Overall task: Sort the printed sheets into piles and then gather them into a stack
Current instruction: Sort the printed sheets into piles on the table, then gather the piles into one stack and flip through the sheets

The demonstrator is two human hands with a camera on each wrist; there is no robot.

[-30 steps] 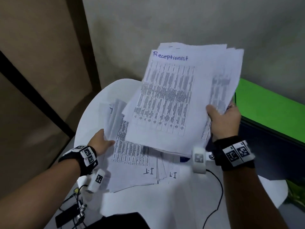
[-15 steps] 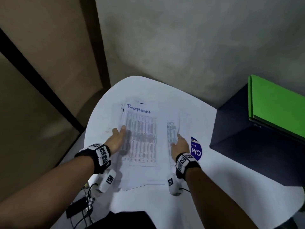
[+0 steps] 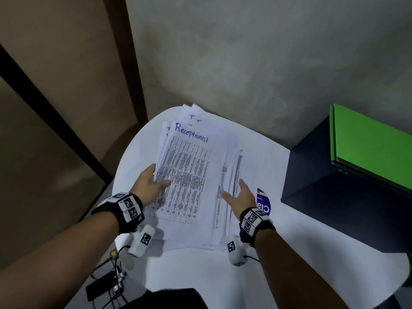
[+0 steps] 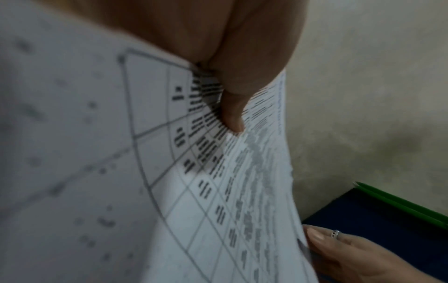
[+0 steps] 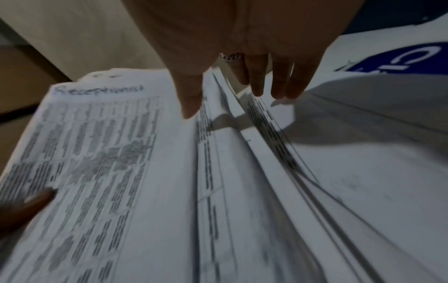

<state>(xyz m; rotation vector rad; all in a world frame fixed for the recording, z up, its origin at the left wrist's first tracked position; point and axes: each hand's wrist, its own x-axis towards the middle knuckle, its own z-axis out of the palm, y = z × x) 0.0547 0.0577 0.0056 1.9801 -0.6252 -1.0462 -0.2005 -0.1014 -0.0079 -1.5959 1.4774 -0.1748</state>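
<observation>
The sheets (image 3: 191,186) lie fanned near the tabletop's (image 3: 312,253) far edge. The left hand (image 3: 151,186) pinches their left edge, thumb on top; the right hand (image 3: 242,195) rests open-fingered against the right edge. Both hands should press inward evenly, squaring the edges without buckling the paper.

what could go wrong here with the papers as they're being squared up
The stack of printed sheets is fanned, with its far corners past the white table edge, so sheets could slip off. The left hand grips one side; the right hand only touches the loose right edges, which may buckle.
</observation>
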